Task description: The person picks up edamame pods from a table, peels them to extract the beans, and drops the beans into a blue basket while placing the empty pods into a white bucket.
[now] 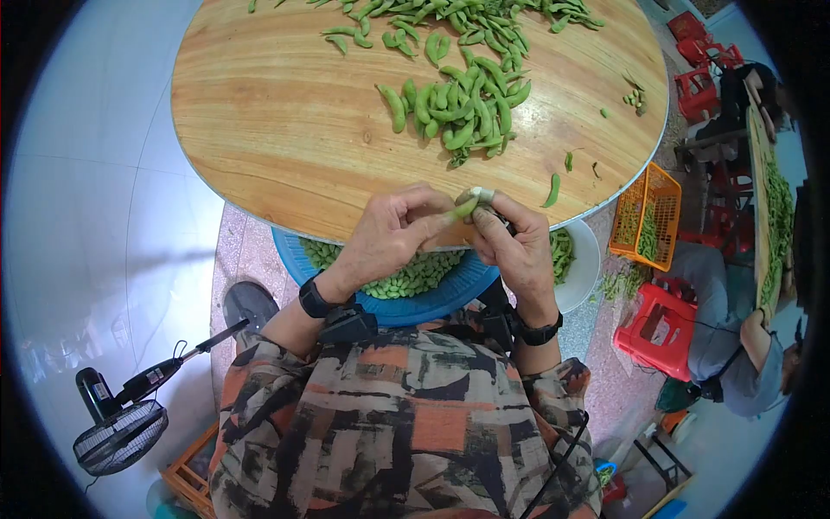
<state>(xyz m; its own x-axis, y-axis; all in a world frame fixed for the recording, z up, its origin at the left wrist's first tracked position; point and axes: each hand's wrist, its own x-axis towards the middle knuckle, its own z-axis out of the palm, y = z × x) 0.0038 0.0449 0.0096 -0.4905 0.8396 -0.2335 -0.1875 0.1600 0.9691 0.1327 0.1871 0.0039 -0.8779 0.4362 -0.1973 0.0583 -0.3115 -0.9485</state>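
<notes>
Over the near edge of the round wooden table (268, 147), my left hand (389, 232) pinches one end of a green soybean pod (464, 209). The fingers of my right hand (519, 251) close on the pod's other end, and a pale wrap (482, 195) covers one fingertip. Something dark shows between the right fingers, too small to name. Just beyond the hands lies a heap of soybean pods (462, 108) on the tabletop. Below them, a blue basin (389, 313) holds many shelled green beans (411, 278), partly hidden by my hands and the table.
To the right of the basin stands a white bucket (588, 268) with pods inside. Farther right are an orange crate (661, 212), a red stool (653, 324) and people seated at another table (761, 208). A black fan (121, 432) is at lower left.
</notes>
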